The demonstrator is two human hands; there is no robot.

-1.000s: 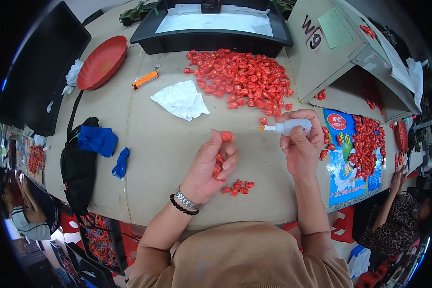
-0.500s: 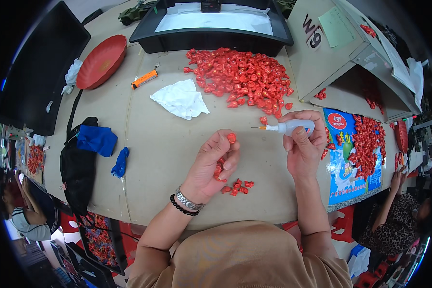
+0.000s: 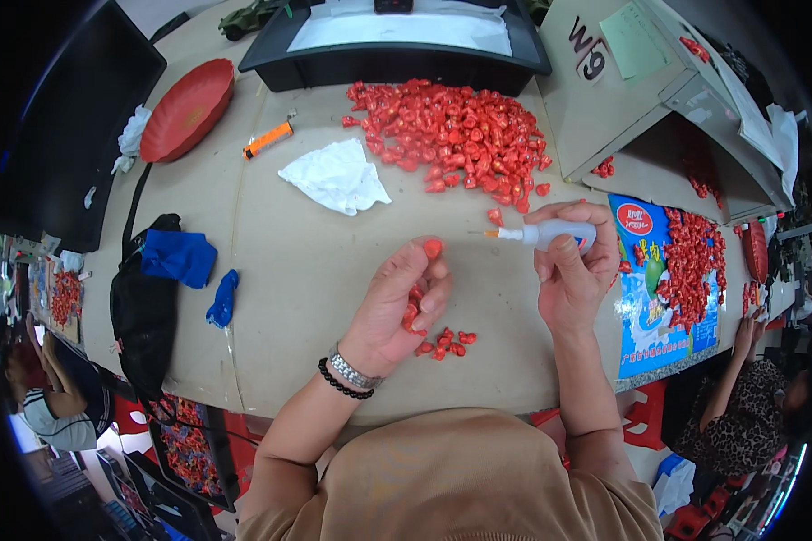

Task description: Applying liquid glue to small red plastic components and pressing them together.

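Between thumb and forefinger, my left hand (image 3: 390,305) pinches a small red plastic piece (image 3: 433,249). More red pieces (image 3: 412,313) are tucked in its curled fingers. My right hand (image 3: 576,279) is closed around a small whitish squeeze bottle (image 3: 550,234) with an orange-based needle tip. The needle points left toward the pinched piece, with a gap between them. Just beyond the hands lies a large heap of red pieces (image 3: 469,135). A few loose red pieces (image 3: 447,343) rest on the table beside my left wrist.
A white cloth (image 3: 336,176), an orange tube (image 3: 268,141) and a red bowl (image 3: 188,110) lie to the left, with blue cloth (image 3: 179,258) on a black bag (image 3: 144,316). A black tray (image 3: 397,74) stands behind. At right, a blue printed sheet (image 3: 641,338) carries red pieces beside a grey box (image 3: 595,126).
The whole view has shifted slightly. Both hands keep their hold, the left on the red pieces and the right on the bottle, in nearly the same places.
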